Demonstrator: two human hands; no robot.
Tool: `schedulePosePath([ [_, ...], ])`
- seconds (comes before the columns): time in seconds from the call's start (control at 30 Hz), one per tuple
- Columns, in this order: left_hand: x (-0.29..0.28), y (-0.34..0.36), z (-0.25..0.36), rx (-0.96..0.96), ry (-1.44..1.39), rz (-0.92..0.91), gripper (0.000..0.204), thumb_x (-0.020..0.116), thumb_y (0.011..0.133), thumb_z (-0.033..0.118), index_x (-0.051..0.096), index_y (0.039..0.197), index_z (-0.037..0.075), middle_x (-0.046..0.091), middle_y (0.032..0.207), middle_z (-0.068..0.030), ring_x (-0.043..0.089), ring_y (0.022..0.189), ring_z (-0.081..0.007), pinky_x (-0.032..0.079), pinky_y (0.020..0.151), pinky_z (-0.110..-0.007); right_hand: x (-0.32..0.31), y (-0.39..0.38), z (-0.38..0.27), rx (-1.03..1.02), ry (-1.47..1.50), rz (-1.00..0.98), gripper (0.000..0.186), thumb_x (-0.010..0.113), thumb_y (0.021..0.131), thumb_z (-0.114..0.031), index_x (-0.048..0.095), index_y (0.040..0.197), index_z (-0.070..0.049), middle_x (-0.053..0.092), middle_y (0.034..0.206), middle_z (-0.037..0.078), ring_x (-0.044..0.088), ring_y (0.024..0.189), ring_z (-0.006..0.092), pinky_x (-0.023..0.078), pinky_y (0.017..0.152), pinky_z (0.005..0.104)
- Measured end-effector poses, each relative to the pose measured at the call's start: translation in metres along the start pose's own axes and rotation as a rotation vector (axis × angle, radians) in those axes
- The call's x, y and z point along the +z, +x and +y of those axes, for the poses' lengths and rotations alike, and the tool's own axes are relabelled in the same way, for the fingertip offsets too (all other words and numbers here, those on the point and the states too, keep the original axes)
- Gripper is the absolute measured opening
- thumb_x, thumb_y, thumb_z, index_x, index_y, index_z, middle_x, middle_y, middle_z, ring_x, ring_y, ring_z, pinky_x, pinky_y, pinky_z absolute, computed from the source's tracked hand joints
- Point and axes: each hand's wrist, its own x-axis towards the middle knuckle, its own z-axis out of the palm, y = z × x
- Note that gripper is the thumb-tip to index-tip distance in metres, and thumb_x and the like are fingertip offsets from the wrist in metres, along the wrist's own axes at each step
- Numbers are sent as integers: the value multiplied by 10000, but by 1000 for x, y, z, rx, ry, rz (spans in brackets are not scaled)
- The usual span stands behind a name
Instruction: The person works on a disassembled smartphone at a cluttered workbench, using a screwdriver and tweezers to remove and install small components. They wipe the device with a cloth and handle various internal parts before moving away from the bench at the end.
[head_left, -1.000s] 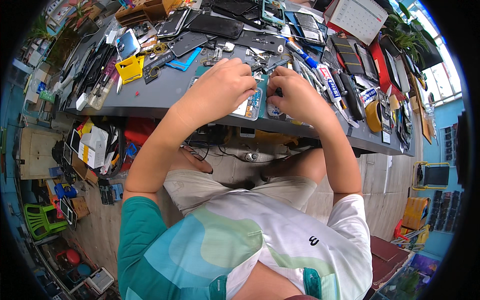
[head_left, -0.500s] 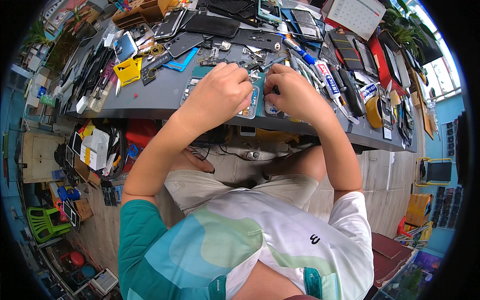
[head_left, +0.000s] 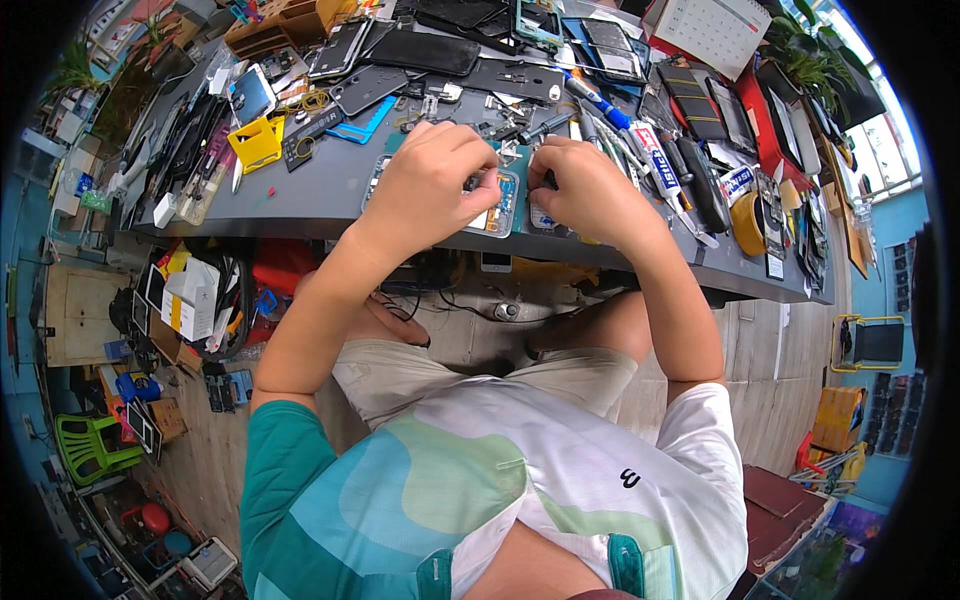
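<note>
My left hand (head_left: 432, 182) hovers over an opened phone (head_left: 506, 208), its fingers curled and thumb and fingertips close together. The phone lies flat with its circuit parts showing, mostly covered by that hand. To the right, my right hand (head_left: 585, 188) is bent in a pinch beside the phone. A small dark patch shows within each hand's curl; what the fingers hold, if anything, is too small to make out. Beneath the right fingertips sits a pale, flat part (head_left: 541, 216), largely hidden. A teal work mat (head_left: 524, 170) shows between the hands.
Blue and white glue tubes (head_left: 657, 160) and pens lie right of my right hand. Phone casings (head_left: 425, 50) crowd the far side. A blue plastic frame (head_left: 365, 122) and a yellow holder (head_left: 256, 143) are at the left. The desk's front edge (head_left: 330, 228) runs below my wrists.
My left hand has shifted slightly left and its grip has turned, baring more of the opened phone and a dark patch by the thumb. My right hand has stayed nearly still.
</note>
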Motion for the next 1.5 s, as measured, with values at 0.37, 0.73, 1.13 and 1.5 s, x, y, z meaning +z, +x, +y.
schedulePosePath([
  [0.37,-9,-6,0,-95,-141,-39,212,834,906,93,782,1109,63,791,1041,-82,730,1036,-312,544,1021,-442,-13,11,-1,-44,56,124,184,828,916,-71,797,1087,-10,843,1011,164,801,929,355,619,853,444],
  [0.73,-14,-17,1,-113,-70,-124,391,936,925,308,785,1208,83,697,1168,-84,644,1159,-334,525,1044,-455,10,58,-4,-49,149,163,196,803,928,-148,868,1086,-52,845,1055,148,804,914,353,627,851,448],
  [1.13,-16,-9,-9,-185,-201,-194,276,906,942,227,754,1113,74,685,1096,-87,650,1100,-308,513,1010,-427,4,-3,-13,-45,265,132,162,870,946,-78,841,1102,-44,730,1144,103,703,956,284,581,837,408],
  [1.5,-18,-7,-8,-200,-219,-242,276,872,974,226,757,1161,59,691,1098,-89,669,1095,-295,524,1008,-428,11,1,-19,11,154,146,137,841,952,-90,820,1067,-18,730,1191,126,726,1130,364,583,970,462],
])
